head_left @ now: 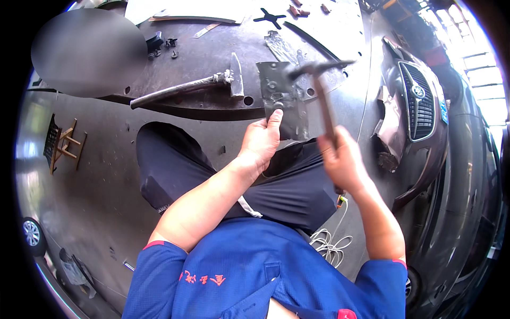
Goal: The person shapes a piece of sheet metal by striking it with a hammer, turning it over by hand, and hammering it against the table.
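A dented dark sheet metal piece (287, 98) lies partly on the near edge of a dark metal table (180, 72). My left hand (264, 138) grips its lower left edge, the thumb flat on top. In my right hand (342, 159) is the brown handle of a hammer (323, 95). Its long narrow head, smeared by motion, is over the sheet's upper right; whether it touches cannot be made out. To the left of the sheet rests a second hammer (186, 87) with a pale wedge-shaped head and a long handle.
Black clips (171, 43), a black cross-shaped part (270, 18) and brown cylindrical pieces (299, 10) lie farther back on the table. At right stands a dark car (425, 101). A wooden stool (68, 141) is on the left floor; a pale cable (329, 244) coils beside my right leg.
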Motion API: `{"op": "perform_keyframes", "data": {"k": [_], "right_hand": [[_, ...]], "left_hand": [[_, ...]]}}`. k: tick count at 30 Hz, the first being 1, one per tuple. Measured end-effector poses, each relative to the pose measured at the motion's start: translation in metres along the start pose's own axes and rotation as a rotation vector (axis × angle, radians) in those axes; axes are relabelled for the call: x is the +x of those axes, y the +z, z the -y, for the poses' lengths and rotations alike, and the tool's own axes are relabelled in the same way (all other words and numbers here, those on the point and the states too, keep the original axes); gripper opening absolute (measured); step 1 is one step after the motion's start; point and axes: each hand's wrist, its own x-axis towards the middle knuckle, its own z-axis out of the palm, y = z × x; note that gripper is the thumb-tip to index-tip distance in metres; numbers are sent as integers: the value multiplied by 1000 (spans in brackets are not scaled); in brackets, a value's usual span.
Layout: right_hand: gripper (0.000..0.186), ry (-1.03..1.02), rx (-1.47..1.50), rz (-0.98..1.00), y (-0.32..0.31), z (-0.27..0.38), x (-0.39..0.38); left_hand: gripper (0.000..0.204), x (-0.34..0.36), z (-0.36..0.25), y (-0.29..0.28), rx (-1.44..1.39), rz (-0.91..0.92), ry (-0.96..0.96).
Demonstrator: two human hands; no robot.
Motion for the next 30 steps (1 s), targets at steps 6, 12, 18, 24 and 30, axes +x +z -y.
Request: {"op": "perform_keyframes", "data": {"k": [6,12,18,24,30], "right_hand": [[20,-345,465,-410,-56,48,-6],[26,-96,-128,-74,8,-10,-8],[17,-226,220,-314,-49,49,0],[30,-43,-180,-26,-1,-9,5],[22,-273,319,-370,-68,50,1]], "left_hand": [[51,15,6,-16,41,-38,-56],[48,14,1,-4,46,-12,-71],[52,30,13,-23,-51,27,-33],[53,21,-1,-11,86,54,-53],[53,29,-3,-22,60,44,-57]]}}
